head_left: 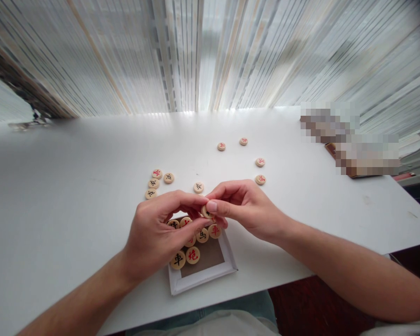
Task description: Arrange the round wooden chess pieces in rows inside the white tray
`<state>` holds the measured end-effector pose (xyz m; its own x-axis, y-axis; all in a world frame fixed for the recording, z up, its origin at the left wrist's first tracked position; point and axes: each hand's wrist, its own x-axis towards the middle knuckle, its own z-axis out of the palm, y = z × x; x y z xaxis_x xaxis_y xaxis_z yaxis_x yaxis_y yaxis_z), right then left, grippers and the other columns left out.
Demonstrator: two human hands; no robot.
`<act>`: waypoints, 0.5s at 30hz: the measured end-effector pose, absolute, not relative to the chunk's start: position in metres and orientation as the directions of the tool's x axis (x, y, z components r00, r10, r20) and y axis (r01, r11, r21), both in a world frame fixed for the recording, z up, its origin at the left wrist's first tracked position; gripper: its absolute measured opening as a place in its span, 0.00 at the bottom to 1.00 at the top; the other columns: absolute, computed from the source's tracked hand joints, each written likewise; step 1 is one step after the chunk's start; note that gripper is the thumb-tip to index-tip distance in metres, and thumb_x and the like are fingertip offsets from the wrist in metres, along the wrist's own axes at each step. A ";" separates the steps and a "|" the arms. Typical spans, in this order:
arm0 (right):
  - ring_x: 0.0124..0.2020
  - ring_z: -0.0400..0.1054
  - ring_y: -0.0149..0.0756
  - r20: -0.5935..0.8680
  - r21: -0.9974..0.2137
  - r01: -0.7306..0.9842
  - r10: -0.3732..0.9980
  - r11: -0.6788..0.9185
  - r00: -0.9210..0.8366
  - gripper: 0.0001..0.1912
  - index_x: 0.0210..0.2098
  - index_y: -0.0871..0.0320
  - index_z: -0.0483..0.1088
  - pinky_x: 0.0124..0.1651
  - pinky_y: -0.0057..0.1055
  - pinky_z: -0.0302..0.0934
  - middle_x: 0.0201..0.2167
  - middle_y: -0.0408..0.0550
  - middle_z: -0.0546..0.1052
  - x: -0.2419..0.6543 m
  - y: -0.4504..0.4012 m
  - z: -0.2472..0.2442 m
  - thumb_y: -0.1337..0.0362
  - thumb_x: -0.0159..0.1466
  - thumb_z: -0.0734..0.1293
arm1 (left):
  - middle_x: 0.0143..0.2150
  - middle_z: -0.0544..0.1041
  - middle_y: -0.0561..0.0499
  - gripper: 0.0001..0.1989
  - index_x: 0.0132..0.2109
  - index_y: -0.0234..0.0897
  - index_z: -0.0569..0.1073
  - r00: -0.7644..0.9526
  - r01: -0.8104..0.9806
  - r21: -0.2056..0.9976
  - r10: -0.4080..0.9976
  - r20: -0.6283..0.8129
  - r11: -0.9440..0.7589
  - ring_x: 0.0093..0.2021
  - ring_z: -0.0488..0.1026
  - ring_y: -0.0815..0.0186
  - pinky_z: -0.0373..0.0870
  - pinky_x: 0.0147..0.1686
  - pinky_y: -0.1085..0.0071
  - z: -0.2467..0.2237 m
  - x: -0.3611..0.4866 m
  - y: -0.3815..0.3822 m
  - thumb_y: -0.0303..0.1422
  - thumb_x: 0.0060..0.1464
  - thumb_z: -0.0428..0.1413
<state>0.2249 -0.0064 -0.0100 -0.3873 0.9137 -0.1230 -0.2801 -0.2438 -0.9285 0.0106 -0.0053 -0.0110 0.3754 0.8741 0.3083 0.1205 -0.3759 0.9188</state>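
Observation:
Over a shallow white box [205, 280], my left hand [157, 228] and my right hand [248, 207] meet at one round wooden Chinese chess piece [206, 212]. The fingers of both hands are closed on it, covering most of its face. Inside the box lie several pieces with black or red characters, among them a black one [178, 260], a red one [192, 255] and another black one [202, 234]. My left hand hides part of the box's left side. Just beyond the hands a loose black-marked piece [198, 187] rests on the table.
Left of centre, a small group of pieces includes a red one [157, 173] and a black one [168, 178]. Several red pieces, one here [261, 179], lie scattered farther right. A brown-edged, partly blurred object [357, 172] sits on the white table's [73, 186] right side. Striped curtains [182, 56] hang behind.

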 end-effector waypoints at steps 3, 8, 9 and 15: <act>0.25 0.71 0.27 -0.103 -0.925 -0.299 0.913 -0.234 -0.395 0.15 0.37 0.61 0.85 0.30 0.25 0.67 0.26 0.44 0.82 0.225 -0.006 -0.011 0.57 0.58 0.86 | 0.39 0.88 0.51 0.13 0.47 0.41 0.86 0.369 0.110 0.928 0.882 0.295 -0.356 0.38 0.84 0.64 0.84 0.40 0.70 -0.012 0.010 -0.005 0.24 0.56 0.73; 0.26 0.75 0.28 -0.144 -0.887 -0.346 0.894 -0.306 -0.423 0.21 0.35 0.59 0.83 0.31 0.24 0.71 0.26 0.42 0.83 0.224 -0.006 -0.014 0.61 0.47 0.90 | 0.39 0.87 0.53 0.11 0.46 0.41 0.86 0.361 0.101 0.925 0.879 0.310 -0.367 0.37 0.84 0.68 0.83 0.40 0.75 -0.013 0.012 -0.007 0.23 0.58 0.71; 0.26 0.76 0.29 -0.153 -0.879 -0.353 0.891 -0.320 -0.427 0.21 0.34 0.59 0.82 0.31 0.24 0.71 0.27 0.43 0.83 0.223 -0.007 -0.014 0.62 0.46 0.90 | 0.39 0.87 0.53 0.11 0.45 0.41 0.86 0.360 0.104 0.923 0.879 0.312 -0.370 0.37 0.84 0.68 0.83 0.40 0.75 -0.013 0.012 -0.007 0.23 0.58 0.71; 0.29 0.78 0.29 -0.158 -0.858 -0.379 0.879 -0.348 -0.450 0.19 0.38 0.60 0.86 0.33 0.23 0.71 0.29 0.45 0.85 0.225 -0.005 -0.012 0.67 0.49 0.89 | 0.38 0.87 0.51 0.10 0.45 0.39 0.86 0.347 0.110 0.927 0.888 0.301 -0.358 0.37 0.84 0.66 0.84 0.40 0.73 -0.012 0.011 -0.006 0.23 0.57 0.72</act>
<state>0.2250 -0.0046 -0.0118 -0.4496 0.8792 -0.1578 -0.3787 -0.3477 -0.8577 0.0114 -0.0059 -0.0117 0.3473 0.8880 0.3013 0.1104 -0.3578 0.9272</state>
